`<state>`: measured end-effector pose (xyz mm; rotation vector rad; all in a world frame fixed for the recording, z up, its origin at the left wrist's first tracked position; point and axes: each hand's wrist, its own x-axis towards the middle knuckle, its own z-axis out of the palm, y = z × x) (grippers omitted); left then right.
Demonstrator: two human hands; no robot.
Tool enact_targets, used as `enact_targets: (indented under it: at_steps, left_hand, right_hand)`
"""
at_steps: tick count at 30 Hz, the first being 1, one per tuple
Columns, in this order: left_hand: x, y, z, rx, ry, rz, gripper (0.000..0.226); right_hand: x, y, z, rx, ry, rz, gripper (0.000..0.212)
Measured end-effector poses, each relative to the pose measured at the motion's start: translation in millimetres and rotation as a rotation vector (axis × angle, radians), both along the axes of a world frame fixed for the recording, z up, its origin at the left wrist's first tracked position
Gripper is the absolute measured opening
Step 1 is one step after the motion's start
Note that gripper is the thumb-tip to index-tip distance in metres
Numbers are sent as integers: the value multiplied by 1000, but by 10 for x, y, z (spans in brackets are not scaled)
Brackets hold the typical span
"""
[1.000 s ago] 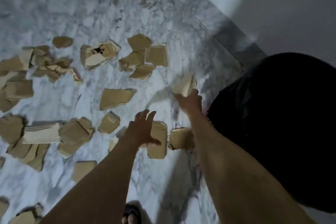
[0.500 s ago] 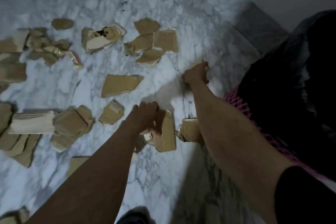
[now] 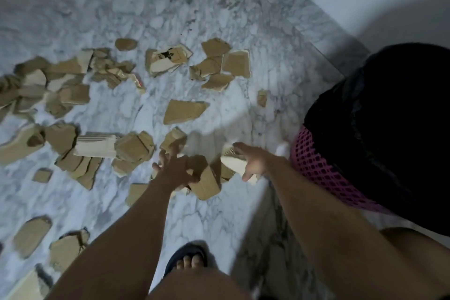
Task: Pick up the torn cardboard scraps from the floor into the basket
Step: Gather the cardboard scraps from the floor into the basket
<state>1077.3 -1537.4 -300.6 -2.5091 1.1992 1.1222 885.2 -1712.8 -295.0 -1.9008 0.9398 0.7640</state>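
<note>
Several torn brown cardboard scraps point(image 3: 182, 112) lie scattered over the white marble floor point(image 3: 219, 221). My left hand point(image 3: 174, 169) holds a tilted brown scrap point(image 3: 207, 185) near the middle, thumb on its face and fingers spread behind it. Just to the right, my right hand point(image 3: 254, 162) closes round a pale scrap point(image 3: 232, 163), one finger over its top edge and the thumb below. The pink mesh basket point(image 3: 314, 168), lined with a black bag point(image 3: 389, 129), stands at the right, close beside my right forearm.
A dense pile of scraps point(image 3: 56, 85) covers the left side, with more point(image 3: 31, 234) near the bottom left. A small scrap point(image 3: 262, 97) lies alone near the basket. My sandalled foot point(image 3: 187, 260) is at the bottom centre. A grey skirting and wall point(image 3: 341, 2) run behind the basket.
My right hand has come back from the far scrap to the pale scrap near my left hand. My left hand has tilted its brown scrap up. The view has pulled back.
</note>
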Motion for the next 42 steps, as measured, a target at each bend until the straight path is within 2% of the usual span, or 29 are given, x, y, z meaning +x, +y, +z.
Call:
enact_targets:
  at_steps: [2, 5, 10, 12, 14, 16, 18, 20, 24, 28, 31, 33, 37, 40, 42]
  left_hand:
    - [-76, 70, -103, -24, 8, 37, 65]
    - [-162, 124, -164, -18, -28, 88, 60]
    - [-153, 166, -181, -81, 48, 151, 77]
    - [-110, 145, -167, -137, 141, 184, 87]
    - [-47, 71, -147, -155, 219, 222, 89]
    - [55, -77, -118, -208, 250, 306, 84]
    - [183, -299, -55, -304, 275, 407, 77]
    - [298, -570, 60, -393, 351, 481, 65]
    - [531, -954, 220, -490, 423, 583, 29]
    - [650, -1007, 232, -489, 513, 658, 28]
    - [638, -913, 193, -456, 572, 705, 11]
    - [651, -857, 138, -449, 591, 722, 21]
    - [686, -824, 108, -454, 653, 788, 12]
    - [709, -792, 102, -440, 710, 801, 20]
    - [751, -780, 132, -436, 729, 829, 14]
  right_hand:
    - [29, 162, -128, -122, -56, 138, 119]
    - [121, 295, -237, -360, -62, 324, 105]
    - [125, 274, -256, -553, -71, 374, 85]
    - [120, 169, -229, -522, -68, 361, 73]
    - [122, 15, -205, -386, -86, 245, 52]
    - [134, -203, -190, -293, -151, 34, 44]
    - [167, -453, -173, -265, -252, -216, 45]
    - [225, -680, -150, -259, -307, -373, 55]
    - [412, -1056, -197, -272, -310, -488, 65]
    - [580, -1215, -259, -320, -303, -506, 51]
    - [661, -1231, -261, -371, -256, -462, 38]
    - [690, -1255, -280, -359, -226, -480, 37]
    - [798, -1150, -313, -403, -176, -530, 38]
    - [930, -1015, -301, -467, -158, -657, 29]
    - [1011, -981, -299, -469, -148, -730, 28]
